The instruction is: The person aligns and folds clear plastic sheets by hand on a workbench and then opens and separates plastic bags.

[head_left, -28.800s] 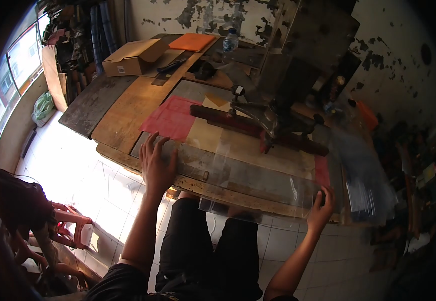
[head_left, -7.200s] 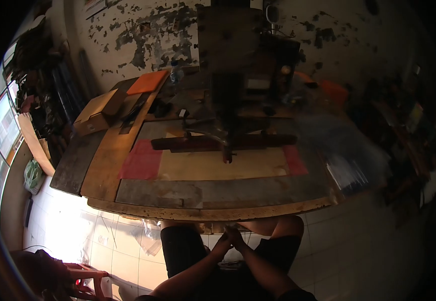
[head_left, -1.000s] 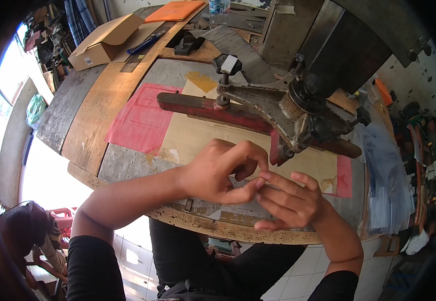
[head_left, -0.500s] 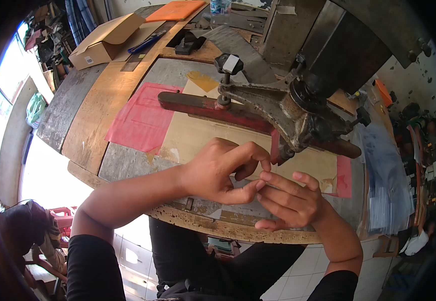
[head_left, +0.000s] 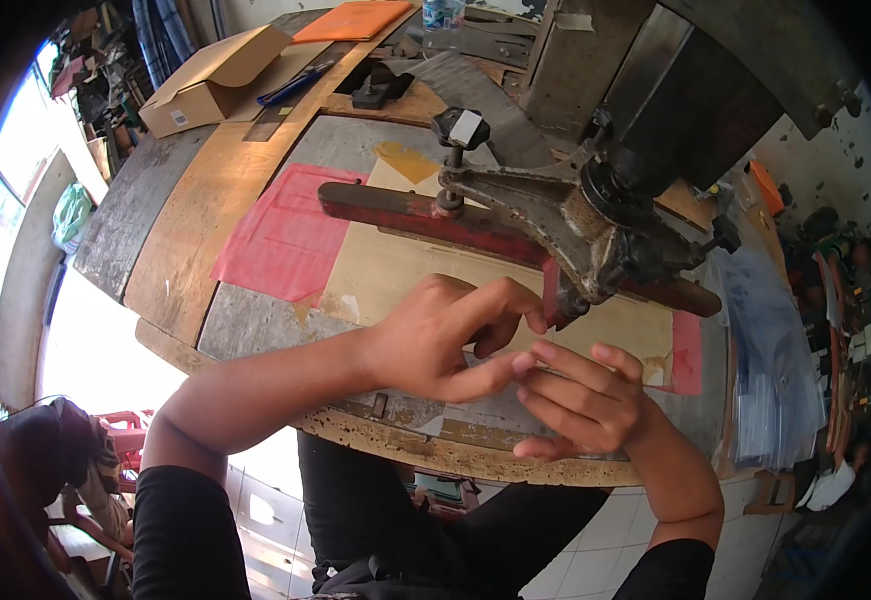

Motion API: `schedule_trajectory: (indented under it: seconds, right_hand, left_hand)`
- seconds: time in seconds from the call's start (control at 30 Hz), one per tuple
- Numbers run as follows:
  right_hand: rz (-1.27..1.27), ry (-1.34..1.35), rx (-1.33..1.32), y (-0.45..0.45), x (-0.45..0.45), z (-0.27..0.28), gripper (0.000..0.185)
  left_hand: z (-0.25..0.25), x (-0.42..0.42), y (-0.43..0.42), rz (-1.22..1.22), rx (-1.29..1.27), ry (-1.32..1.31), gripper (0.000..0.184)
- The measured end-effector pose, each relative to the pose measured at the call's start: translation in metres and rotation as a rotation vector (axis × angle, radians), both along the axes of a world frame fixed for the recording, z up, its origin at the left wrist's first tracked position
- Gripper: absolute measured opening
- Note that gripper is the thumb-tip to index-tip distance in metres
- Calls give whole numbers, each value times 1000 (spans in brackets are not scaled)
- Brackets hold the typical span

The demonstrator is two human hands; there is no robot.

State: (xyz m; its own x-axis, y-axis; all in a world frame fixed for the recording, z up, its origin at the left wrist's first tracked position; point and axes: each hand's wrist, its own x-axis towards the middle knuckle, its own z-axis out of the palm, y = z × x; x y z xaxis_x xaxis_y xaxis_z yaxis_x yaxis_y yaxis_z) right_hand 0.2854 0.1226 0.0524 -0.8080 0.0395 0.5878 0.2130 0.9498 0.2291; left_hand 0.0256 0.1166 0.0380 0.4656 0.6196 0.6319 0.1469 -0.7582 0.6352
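Note:
My left hand (head_left: 450,338) is over the front part of the press bed, with a gap between thumb and curled index finger. Its thumb tip meets a fingertip of my right hand (head_left: 587,402), whose fingers are spread, palm turned inward. I see no object in either hand. Beneath them lies a tan board (head_left: 405,270) over pink sheeting (head_left: 280,235). Just beyond my fingers is the press's long red-and-dark bar (head_left: 455,222), held by a cast metal bracket (head_left: 530,195).
At the back left sit a cardboard box (head_left: 210,85), a blue cutter (head_left: 295,84) and an orange folder (head_left: 355,20). A water bottle (head_left: 442,14) stands farther back. Clear plastic bags (head_left: 770,370) hang over the right edge. The press column (head_left: 575,70) rises behind.
My left index fingertip and the right fingertips have shifted slightly to the right. The hands stay in contact at the left thumb; the press and board stay put.

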Motion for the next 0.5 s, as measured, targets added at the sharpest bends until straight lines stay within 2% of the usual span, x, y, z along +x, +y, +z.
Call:
schedule_trajectory:
  seconds: [0.33, 0.5]
  right_hand:
    - [23, 4, 1, -2, 1, 0, 37]
    - [26, -1, -19, -2, 0, -1, 36]
  left_hand:
    - [1, 0, 0, -7, -171, 45, 21]
    - [0, 1, 1, -14, -140, 35, 20]
